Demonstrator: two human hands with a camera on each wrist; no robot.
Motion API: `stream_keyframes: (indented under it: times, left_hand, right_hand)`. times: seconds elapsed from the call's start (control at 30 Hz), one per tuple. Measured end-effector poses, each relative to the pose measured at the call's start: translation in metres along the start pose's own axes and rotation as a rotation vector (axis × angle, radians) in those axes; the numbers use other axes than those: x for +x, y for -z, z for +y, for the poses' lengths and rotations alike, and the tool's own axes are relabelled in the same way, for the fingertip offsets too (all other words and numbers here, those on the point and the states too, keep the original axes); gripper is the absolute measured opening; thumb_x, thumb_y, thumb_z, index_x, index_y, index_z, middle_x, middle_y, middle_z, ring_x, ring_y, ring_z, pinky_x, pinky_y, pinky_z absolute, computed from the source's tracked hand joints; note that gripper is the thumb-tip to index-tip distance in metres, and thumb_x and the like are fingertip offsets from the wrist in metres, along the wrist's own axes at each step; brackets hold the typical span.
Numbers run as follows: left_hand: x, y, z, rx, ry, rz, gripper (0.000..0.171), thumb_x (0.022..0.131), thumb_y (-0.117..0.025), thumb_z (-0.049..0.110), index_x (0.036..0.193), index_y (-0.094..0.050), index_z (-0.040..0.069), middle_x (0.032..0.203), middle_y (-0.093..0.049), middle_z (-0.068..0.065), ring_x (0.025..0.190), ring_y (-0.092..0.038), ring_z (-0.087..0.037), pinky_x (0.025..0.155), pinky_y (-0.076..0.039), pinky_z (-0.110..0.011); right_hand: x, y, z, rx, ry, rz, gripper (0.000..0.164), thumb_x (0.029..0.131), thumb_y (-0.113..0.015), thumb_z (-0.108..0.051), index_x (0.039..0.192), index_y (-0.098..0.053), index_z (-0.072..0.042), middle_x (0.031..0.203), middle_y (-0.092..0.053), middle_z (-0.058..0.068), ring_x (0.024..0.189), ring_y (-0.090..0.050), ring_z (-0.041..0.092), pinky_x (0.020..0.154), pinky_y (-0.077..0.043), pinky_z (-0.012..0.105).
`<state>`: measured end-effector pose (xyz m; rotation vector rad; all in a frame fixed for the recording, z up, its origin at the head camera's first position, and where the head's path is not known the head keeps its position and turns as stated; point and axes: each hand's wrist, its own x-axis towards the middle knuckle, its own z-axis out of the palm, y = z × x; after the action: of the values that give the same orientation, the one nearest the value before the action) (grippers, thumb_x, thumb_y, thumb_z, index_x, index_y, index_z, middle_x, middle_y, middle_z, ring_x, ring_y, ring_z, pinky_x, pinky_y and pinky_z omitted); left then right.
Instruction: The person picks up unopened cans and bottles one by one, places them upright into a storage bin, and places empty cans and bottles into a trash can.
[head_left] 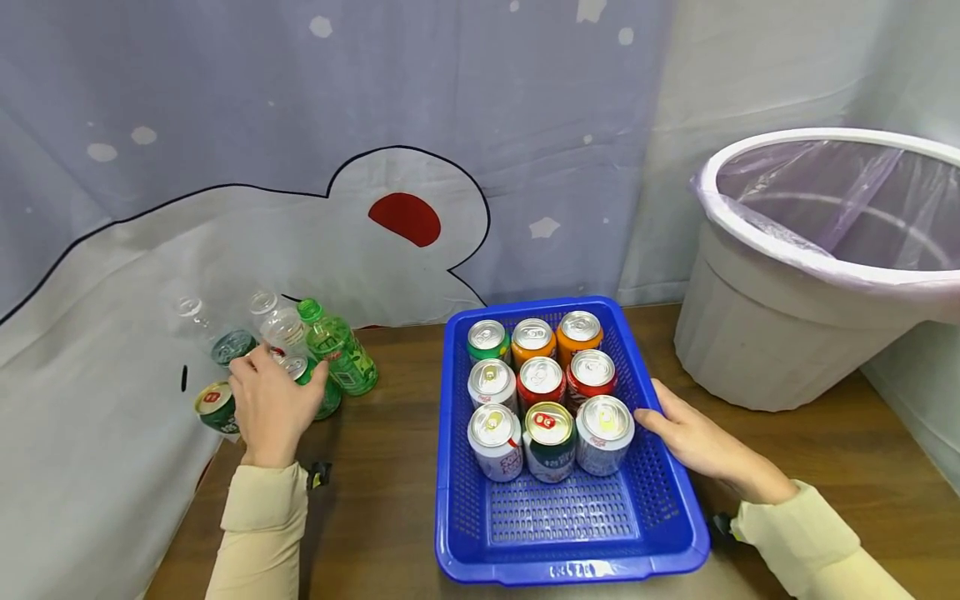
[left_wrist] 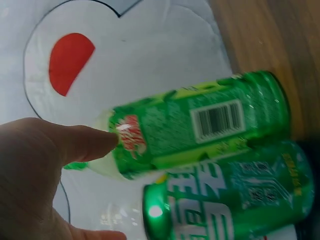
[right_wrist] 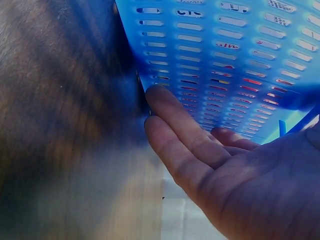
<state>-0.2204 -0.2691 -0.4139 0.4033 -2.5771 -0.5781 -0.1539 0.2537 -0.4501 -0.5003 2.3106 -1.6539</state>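
Observation:
My left hand (head_left: pixel 270 408) is over the drinks at the left, thumb and fingers spread. Nearest to it is a green soda can (left_wrist: pixel 245 195), just below the thumb and partly covered by the hand in the head view. A green plastic bottle (head_left: pixel 341 350) stands upright right beside that can. My right hand (head_left: pixel 701 442) holds the right side of a blue plastic basket (head_left: pixel 570 571), thumb over the rim and fingers against the outer wall (right_wrist: pixel 200 65). Rows of upright soda cans (head_left: pixel 542 379) fill the basket's back and middle.
Two clear bottles (head_left: pixel 279 321) and a dark green can (head_left: pixel 217 407) stand around the left hand. At the right is a large white bin (head_left: pixel 750 333) with a plastic liner. A patterned curtain (head_left: pixel 300 233) hangs behind the wooden table (head_left: pixel 382 467).

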Motion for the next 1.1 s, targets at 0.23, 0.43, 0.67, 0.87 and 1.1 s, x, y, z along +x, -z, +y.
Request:
stream_keyframes:
  times: [0.23, 0.43, 0.67, 0.87, 1.1]
  left_hand:
    - [0.003, -0.01, -0.011, 0.072, 0.021, -0.036, 0.087, 0.086, -0.074, 0.046, 0.137, -0.041, -0.016, 0.131, -0.038, -0.041, 0.115, -0.043, -0.059, 0.085, -0.043, -0.07]
    - [0.005, -0.017, -0.014, 0.072, 0.026, -0.028, 0.081, 0.085, -0.077, 0.042, 0.136, -0.043, -0.011, 0.136, -0.033, -0.039, 0.108, -0.048, -0.059, 0.076, -0.046, -0.068]
    - [0.007, -0.023, -0.016, 0.064, 0.02, -0.024, 0.069, 0.087, -0.076, 0.037, 0.135, -0.051, -0.006, 0.134, -0.035, -0.034, 0.101, -0.051, -0.056, 0.066, -0.046, -0.063]
    - [0.006, -0.022, -0.017, 0.051, 0.01, -0.008, 0.068, 0.085, -0.077, 0.035, 0.135, -0.054, -0.006, 0.133, -0.036, -0.033, 0.1, -0.051, -0.055, 0.067, -0.046, -0.063]
    - [0.002, -0.015, -0.019, 0.073, -0.014, -0.017, 0.067, 0.084, -0.077, 0.035, 0.131, -0.053, -0.007, 0.131, -0.037, -0.035, 0.099, -0.051, -0.055, 0.068, -0.046, -0.064]
  right_hand:
    - [-0.002, 0.0, 0.0, 0.001, -0.012, 0.006, 0.051, 0.108, -0.04, -0.008, 0.153, -0.022, 0.01, 0.139, -0.042, 0.041, 0.103, -0.072, 0.031, 0.074, -0.065, 0.041]
    - [-0.004, 0.001, 0.0, 0.001, -0.027, 0.009, 0.053, 0.108, -0.04, -0.009, 0.154, -0.02, 0.009, 0.14, -0.041, 0.042, 0.104, -0.071, 0.036, 0.074, -0.065, 0.041]
    - [-0.004, 0.002, 0.0, 0.007, -0.017, 0.006, 0.054, 0.108, -0.04, -0.008, 0.155, -0.018, 0.009, 0.141, -0.039, 0.043, 0.105, -0.071, 0.039, 0.074, -0.065, 0.042]
    - [-0.004, 0.002, -0.001, 0.011, -0.027, 0.003, 0.055, 0.108, -0.04, -0.009, 0.156, -0.017, 0.008, 0.142, -0.039, 0.044, 0.105, -0.071, 0.039, 0.074, -0.065, 0.042]
    - [-0.001, 0.0, -0.003, 0.013, -0.028, -0.004, 0.057, 0.109, -0.04, -0.01, 0.158, -0.015, 0.007, 0.145, -0.038, 0.042, 0.106, -0.071, 0.037, 0.076, -0.064, 0.043]
